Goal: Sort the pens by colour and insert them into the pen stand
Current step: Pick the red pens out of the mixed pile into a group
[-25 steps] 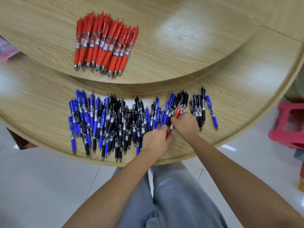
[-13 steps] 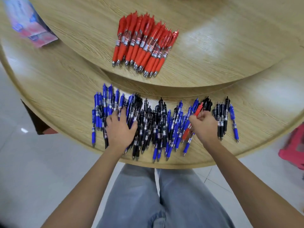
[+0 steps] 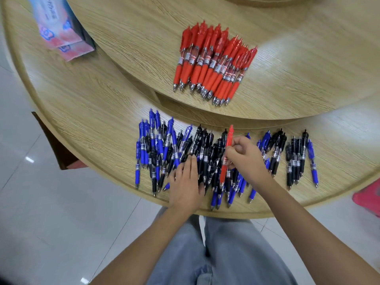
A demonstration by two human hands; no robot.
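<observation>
Head view: looks down on a round wooden table in two levels, the lower tier (image 3: 82, 99) nearest the person and the upper tier (image 3: 133, 38) beyond it.
Right hand (image 3: 246, 159): fingers and thumb are curled round a single red pen (image 3: 227, 147), gripping it near the middle. The clicker end points away from the person and the tip points toward the table edge, over the mixed pile.
Left hand (image 3: 185, 182): fingers straight and close together, palm down, lying flat on the mixed pile and holding nothing.
Mixed pile (image 3: 164, 153): blue and black pens spread in a band along the near edge of the lower tier. Many overlap, and most have their tips toward the person.
Side group (image 3: 298, 159): several black pens and one blue pen lie just right of the pile, set off by a narrow gap.
Red pens (image 3: 211, 60): a sorted heap on the upper tier, laid side by side with tips toward the person, well apart from the mixed pile.
Pen labels: each barrel carries a pale printed band, too small and blurred to read.
Packet (image 3: 59, 31): pink, white and blue, at the far left of the lower tier against the upper tier's edge. The blue characters on its top face are blurred and not legible.
Elsewhere: pale jeans (image 3: 226, 254), white tiled floor (image 3: 61, 223), and a pink stool (image 3: 368, 198) at the right edge.
</observation>
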